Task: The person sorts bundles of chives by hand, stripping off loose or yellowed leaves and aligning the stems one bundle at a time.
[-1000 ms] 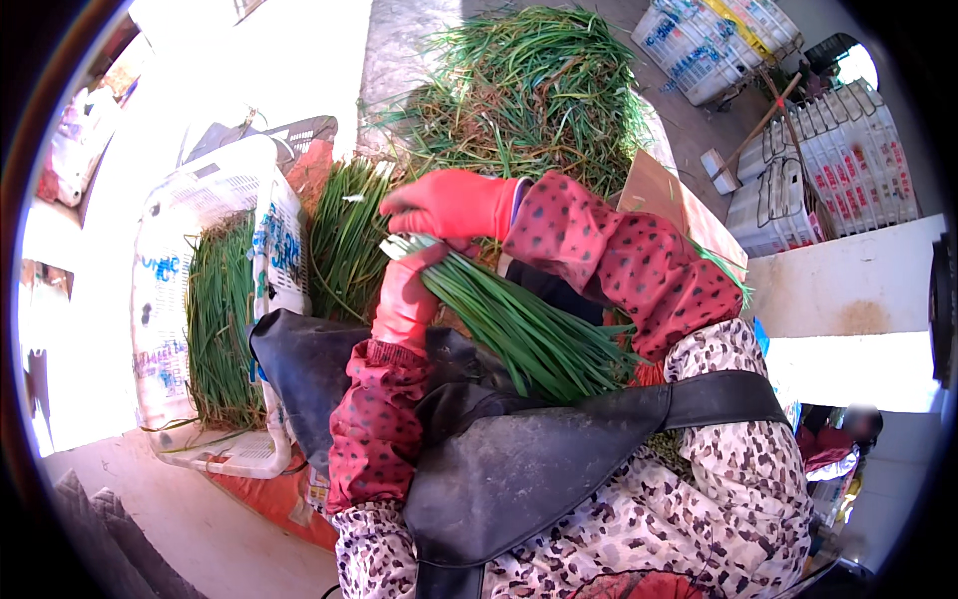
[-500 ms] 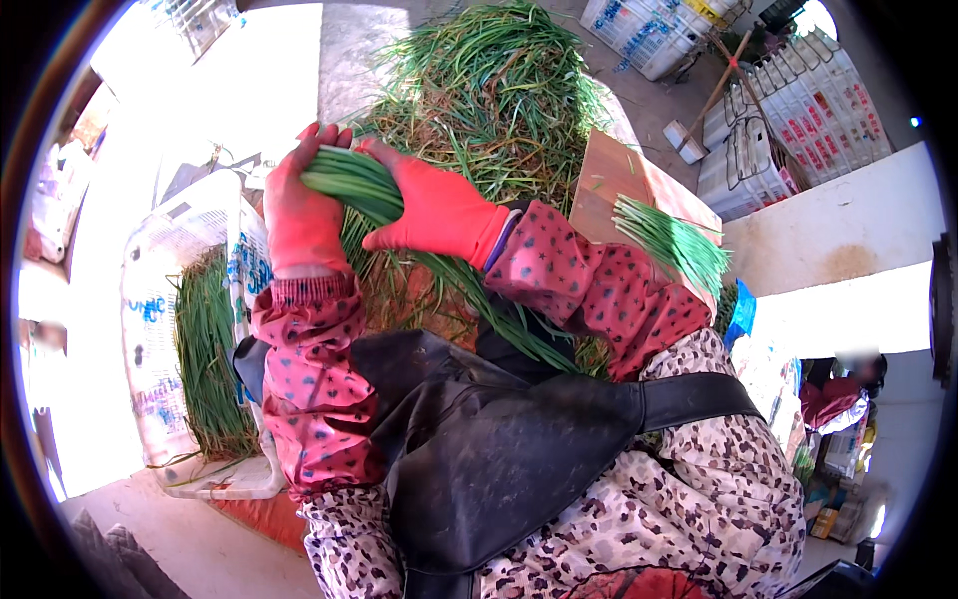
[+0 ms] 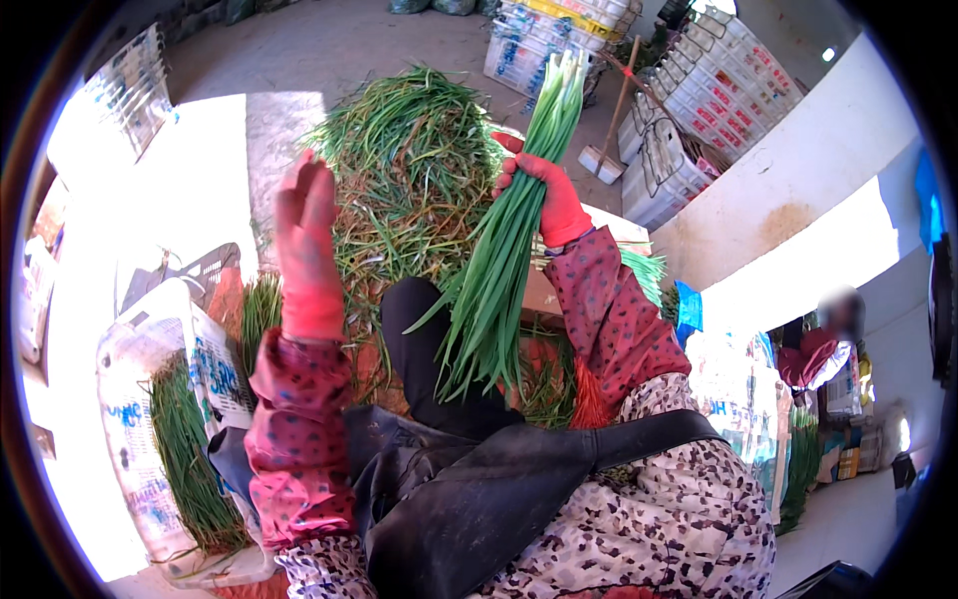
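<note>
The fingers (image 3: 507,168) of the right hand (image 3: 547,192) are curled round a bundle of long green stalks (image 3: 504,265), gripping it near its upper part; the thumb side is partly hidden. The bundle leans, its pale ends pointing up and away from the person, its green tips hanging loose above the lap. The left hand (image 3: 309,255) is empty and raised well apart from the bundle, its fingers extended upward, near one another and slightly blurred. Both hands wear orange-red gloves, and above them run red patterned sleeves (image 3: 624,314). Under the bundle shows a dark-clad knee (image 3: 411,334), and nearer the body a black apron (image 3: 479,499) lies over spotted clothing (image 3: 669,479). Just beyond the hands a large heap of tangled greens and brown dry leaves (image 3: 414,170) spreads over the floor. Left of the left sleeve, a white crate (image 3: 218,364) holds more green stalks (image 3: 185,449). Beside the right sleeve, another bunch (image 3: 644,272) shows in part. Farther off stand a long-handled tool with a white head (image 3: 603,164) and stacked white crates (image 3: 733,85). At right, another person (image 3: 813,356) wears dark red.
</note>
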{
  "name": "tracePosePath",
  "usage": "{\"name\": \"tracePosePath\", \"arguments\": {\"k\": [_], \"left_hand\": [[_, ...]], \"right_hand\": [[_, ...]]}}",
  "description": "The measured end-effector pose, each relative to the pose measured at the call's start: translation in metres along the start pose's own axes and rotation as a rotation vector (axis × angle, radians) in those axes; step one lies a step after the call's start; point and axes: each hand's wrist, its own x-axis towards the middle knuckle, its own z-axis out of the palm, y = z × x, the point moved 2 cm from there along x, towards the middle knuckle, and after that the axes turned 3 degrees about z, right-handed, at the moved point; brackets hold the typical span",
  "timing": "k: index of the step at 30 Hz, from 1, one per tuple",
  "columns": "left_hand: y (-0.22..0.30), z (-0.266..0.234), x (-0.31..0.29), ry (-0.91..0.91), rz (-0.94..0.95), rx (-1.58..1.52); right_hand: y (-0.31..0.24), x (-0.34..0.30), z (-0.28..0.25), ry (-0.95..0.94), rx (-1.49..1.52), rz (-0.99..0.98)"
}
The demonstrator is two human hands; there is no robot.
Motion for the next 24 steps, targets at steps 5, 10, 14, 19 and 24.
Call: {"name": "tracePosePath", "arguments": {"k": [5,10,14,19,24], "left_hand": [[-0.096,0.101,-0.145,-0.83,0.136,0.334],[-0.127,0.067,-0.181,-1.519,-0.399,0.465],[-0.117,0.078,-0.105,-0.873,-0.463,0.129],[-0.1,0.117,-0.079,-0.615,-0.351,-0.086],[-0.109,0.13,-0.087,-0.768,-0.693,0.168]], "right_hand": [[-0.027,-0.047,-0.05,0.133,0.099,-0.086],[-0.047,-0.078,-0.066,0.133,0.031,0.005],[-0.045,-0.111,-0.076,0.075,0.102,0.046],[-0.001,-0.101,-0.053,-0.069,0.186,0.17],[0.006,-0.106,-0.039,-0.005,0.045,0.326]]}}
